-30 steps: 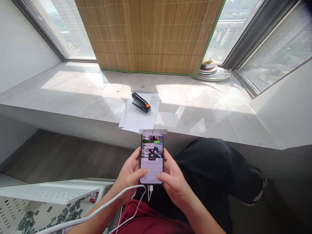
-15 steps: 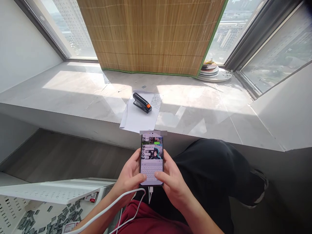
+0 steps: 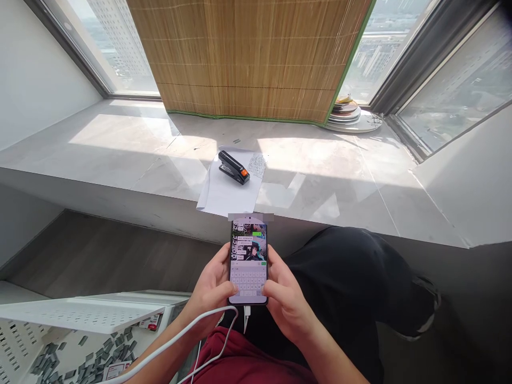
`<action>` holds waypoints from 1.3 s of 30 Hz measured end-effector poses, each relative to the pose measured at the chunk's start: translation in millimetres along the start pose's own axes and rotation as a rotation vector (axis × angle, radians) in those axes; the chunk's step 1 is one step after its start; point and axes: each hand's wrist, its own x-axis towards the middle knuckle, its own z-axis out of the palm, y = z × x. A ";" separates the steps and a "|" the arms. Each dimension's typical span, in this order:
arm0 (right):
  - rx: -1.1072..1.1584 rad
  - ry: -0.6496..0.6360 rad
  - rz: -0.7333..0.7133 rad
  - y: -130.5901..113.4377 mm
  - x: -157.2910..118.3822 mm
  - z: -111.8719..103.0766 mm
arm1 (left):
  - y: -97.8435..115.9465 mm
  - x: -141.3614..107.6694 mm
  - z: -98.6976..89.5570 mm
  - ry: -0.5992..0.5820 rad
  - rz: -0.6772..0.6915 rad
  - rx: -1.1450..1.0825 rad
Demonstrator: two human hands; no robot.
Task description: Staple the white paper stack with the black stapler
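Observation:
A smartphone [image 3: 248, 261] is held upright between both hands over my lap, a chat and a keyboard lit on its screen. My left hand [image 3: 214, 280] wraps its left edge, the thumb at the lower left of the keyboard. Along the right edge my right hand [image 3: 286, 282] is closed too, its thumb near the keyboard's right side. A white charging cable [image 3: 247, 311] is plugged into the bottom. Beyond the phone, a black stapler [image 3: 233, 166] with an orange patch rests on white paper sheets [image 3: 230, 197] at the sill's front edge.
The broad stone windowsill [image 3: 120, 165] spans the view, with a bamboo blind [image 3: 248, 58] hanging above it. Stacked plates [image 3: 348, 116] stand at the back right. At lower left, a white perforated bin [image 3: 80, 314] contains many small grey pieces [image 3: 108, 352].
My right thumb has shifted right, from mid-keyboard toward its right edge. My left thumb has moved slightly left. A green button now shows above the keyboard.

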 end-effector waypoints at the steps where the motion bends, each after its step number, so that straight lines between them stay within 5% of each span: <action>1: -0.001 -0.003 -0.004 -0.3 0.0 0.1 | -0.1 0.0 -0.1 0.004 0.000 -0.001; 18: -0.130 -0.086 -0.117 7.4 2.0 -5.9 | -2.9 0.7 -1.1 0.015 0.047 0.011; 39: -0.004 0.091 -0.031 7.5 8.9 13.4 | 1.4 -2.6 -8.4 0.036 0.022 -0.082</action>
